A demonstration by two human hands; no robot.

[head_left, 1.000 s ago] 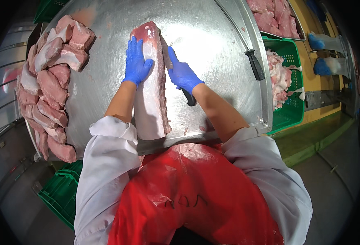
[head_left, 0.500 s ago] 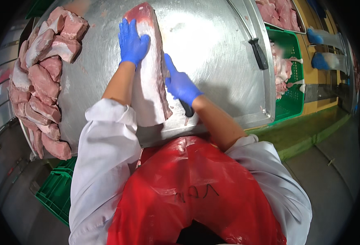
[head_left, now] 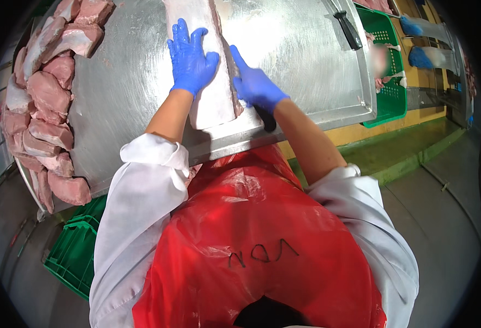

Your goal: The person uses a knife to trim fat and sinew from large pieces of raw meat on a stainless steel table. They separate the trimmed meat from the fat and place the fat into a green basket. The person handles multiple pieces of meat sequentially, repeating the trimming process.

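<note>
A long slab of meat (head_left: pixel 210 106) with a pale fat side up lies lengthwise on the metal table, its far end cut off by the picture's top edge. My left hand (head_left: pixel 191 61), in a blue glove, presses on it with the fingers spread. Beside the slab's right edge, my right hand (head_left: pixel 259 89), also gloved in blue, is closed around a knife (head_left: pixel 265 118) by its black handle. Its index finger stretches forward along the knife. Most of the blade is hard to make out against the meat's edge.
Cut pieces of meat (head_left: pixel 49 93) are heaped along the left side of the metal table (head_left: pixel 125 109). A black-handled sharpening steel (head_left: pixel 349 31) lies at the far right. Past that edge stands a green crate (head_left: pixel 394 104) with pale trimmings; another green crate (head_left: pixel 74 240) is low at left.
My left hand has slid along the slab toward its near end. My right hand and the knife have also come a little nearer to that end. The whole view has shifted.
</note>
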